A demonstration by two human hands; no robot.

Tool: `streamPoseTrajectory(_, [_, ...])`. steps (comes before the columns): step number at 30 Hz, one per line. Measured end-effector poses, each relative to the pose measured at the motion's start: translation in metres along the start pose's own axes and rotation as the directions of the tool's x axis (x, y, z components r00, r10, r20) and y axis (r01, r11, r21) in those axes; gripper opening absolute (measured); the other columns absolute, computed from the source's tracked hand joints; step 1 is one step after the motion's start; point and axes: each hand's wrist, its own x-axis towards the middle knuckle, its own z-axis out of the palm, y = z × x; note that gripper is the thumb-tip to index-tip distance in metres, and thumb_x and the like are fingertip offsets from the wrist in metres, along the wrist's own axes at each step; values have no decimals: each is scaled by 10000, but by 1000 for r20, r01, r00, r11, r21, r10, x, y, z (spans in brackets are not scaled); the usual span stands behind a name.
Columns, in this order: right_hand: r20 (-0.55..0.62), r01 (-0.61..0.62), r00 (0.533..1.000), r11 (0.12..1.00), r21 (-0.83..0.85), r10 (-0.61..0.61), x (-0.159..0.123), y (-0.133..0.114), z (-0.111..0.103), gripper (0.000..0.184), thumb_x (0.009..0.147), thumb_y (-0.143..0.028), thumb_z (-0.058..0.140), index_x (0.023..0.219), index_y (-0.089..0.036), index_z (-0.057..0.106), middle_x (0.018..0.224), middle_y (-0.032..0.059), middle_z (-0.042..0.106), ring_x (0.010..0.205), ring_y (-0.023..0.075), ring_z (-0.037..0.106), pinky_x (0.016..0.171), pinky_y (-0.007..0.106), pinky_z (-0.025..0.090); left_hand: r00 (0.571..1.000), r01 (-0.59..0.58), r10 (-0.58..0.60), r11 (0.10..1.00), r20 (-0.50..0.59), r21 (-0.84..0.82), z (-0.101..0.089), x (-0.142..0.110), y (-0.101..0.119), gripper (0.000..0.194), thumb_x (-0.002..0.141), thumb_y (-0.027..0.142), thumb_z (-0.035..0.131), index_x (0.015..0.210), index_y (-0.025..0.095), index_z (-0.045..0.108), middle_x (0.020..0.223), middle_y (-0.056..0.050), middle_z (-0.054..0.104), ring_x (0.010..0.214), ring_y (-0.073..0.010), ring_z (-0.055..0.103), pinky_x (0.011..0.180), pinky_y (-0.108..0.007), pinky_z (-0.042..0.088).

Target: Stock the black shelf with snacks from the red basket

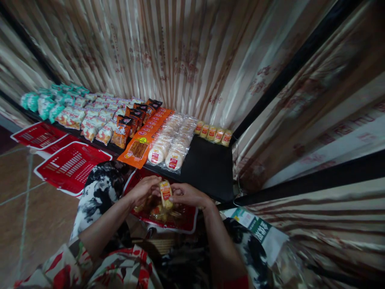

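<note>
Both my hands meet over a red plastic basket [180, 228] on my lap. Between them is a small wrapped snack cake [166, 193], yellow with a red and white label, tilted upright. My right hand [188, 195] pinches its right side with the thumb in front. The fingers of my left hand [146, 190] are closed at its upper left edge. More yellow packets lie in the basket below, dim and partly hidden by my hands. A short row of similar yellow cakes [211, 132] stands at the back right of the black shelf [207, 168].
Clear-wrapped round white crackers [173, 159], an orange snack bag [135, 154], black-and-orange packets [121, 132], white packets [70, 117] and teal packets [45, 106] line the shelf. Red baskets [73, 166] sit at left. Pleated curtains [180, 60] hang behind; a plastic bag [261, 233] lies right.
</note>
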Motion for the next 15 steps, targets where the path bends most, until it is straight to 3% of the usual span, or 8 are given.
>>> streamPoseTrajectory(8, [-188, 96, 978, 995, 14, -92, -23, -19, -22, 498, 705, -493, 684, 1049, -148, 581, 716, -22, 596, 591, 76, 506, 567, 196, 379, 993, -118, 119, 992, 15, -51, 31, 6, 30, 294, 607, 321, 778, 692, 115, 587, 736, -33, 654, 713, -138, 634, 723, -261, 524])
streamPoseTrajectory(12, [-357, 130, 925, 991, -26, -131, -27, -27, -32, 494, 706, -525, 663, 1013, -147, 583, 671, -36, 563, 563, 71, 486, 531, 191, 358, 984, -174, 177, 982, 26, -76, 48, 16, 39, 236, 604, 266, 773, 687, 105, 622, 801, -50, 671, 840, -148, 623, 900, -289, 464])
streamPoseTrajectory(15, [-499, 130, 854, 989, -62, -144, -29, -32, -39, 509, 700, -546, 649, 1008, -145, 587, 636, -40, 549, 543, 74, 476, 523, 198, 362, 977, -204, 205, 979, 57, -31, 60, 25, 40, 228, 604, 272, 759, 726, 108, 658, 813, -43, 673, 855, -143, 606, 937, -290, 421])
